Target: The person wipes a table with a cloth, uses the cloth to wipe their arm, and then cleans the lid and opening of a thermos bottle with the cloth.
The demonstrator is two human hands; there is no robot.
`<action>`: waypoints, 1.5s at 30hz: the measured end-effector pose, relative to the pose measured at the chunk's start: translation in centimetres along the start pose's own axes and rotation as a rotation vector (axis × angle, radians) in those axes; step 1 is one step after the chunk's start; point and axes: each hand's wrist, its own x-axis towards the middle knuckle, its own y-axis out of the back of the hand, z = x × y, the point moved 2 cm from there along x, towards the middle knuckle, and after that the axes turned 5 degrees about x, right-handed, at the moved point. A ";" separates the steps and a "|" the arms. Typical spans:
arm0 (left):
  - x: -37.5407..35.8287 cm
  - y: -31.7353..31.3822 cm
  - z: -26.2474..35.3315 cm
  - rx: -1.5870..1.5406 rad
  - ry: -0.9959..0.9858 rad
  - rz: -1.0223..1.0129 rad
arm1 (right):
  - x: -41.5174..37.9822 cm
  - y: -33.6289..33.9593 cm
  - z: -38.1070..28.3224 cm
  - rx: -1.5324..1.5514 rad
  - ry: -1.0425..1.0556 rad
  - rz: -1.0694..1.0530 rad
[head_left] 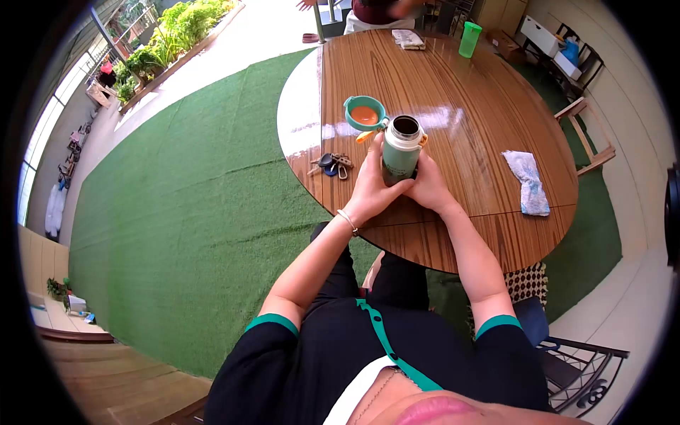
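A light green thermos bottle [401,157] stands upright near the table's front edge, its dark mouth uncovered. Its green lid [365,113], orange inside, is flipped open on the left and hangs from the neck by its hinge. My left hand [374,185] wraps the bottle's left side, and my right hand [428,185] closes round its right side. The fingers of both meet low on the bottle, partly hidden behind it. Just left of my left hand lies a bunch of keys [333,166].
The oval wooden table [482,142] carries a folded cloth [528,183] at right, another cloth [409,40] at the far end and a green cup [469,40]. Behind it stands another person [375,15]. A wooden chair [589,134] is at right, a metal one [584,372] at lower right.
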 end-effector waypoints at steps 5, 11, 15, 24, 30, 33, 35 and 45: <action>-1.7 5.9 1.6 0.594 -0.169 0.061 | -0.1 -0.3 -0.2 0.027 -0.041 0.053; -0.6 10.2 -2.1 0.766 -0.040 0.195 | -0.2 -0.2 -0.3 0.020 -0.040 0.063; -0.3 10.0 -3.3 0.748 -0.009 0.112 | -0.2 -0.1 -0.4 0.009 -0.041 0.040; 2.4 7.8 -3.6 0.764 -0.054 0.225 | -0.3 0.4 -0.8 -0.106 -0.089 0.027; 1.8 5.4 -1.2 0.612 -0.201 0.150 | -0.3 0.2 0.1 -0.093 -0.108 0.033; 1.2 4.7 -0.6 0.418 -0.105 0.040 | -0.2 0.2 0.1 -0.099 -0.090 0.036; 0.9 4.5 0.4 0.324 -0.097 0.012 | -0.2 0.1 0.0 -0.112 -0.077 0.034; 1.5 2.1 0.6 0.081 -0.087 -0.178 | -0.5 0.5 -1.1 -0.157 -0.075 0.049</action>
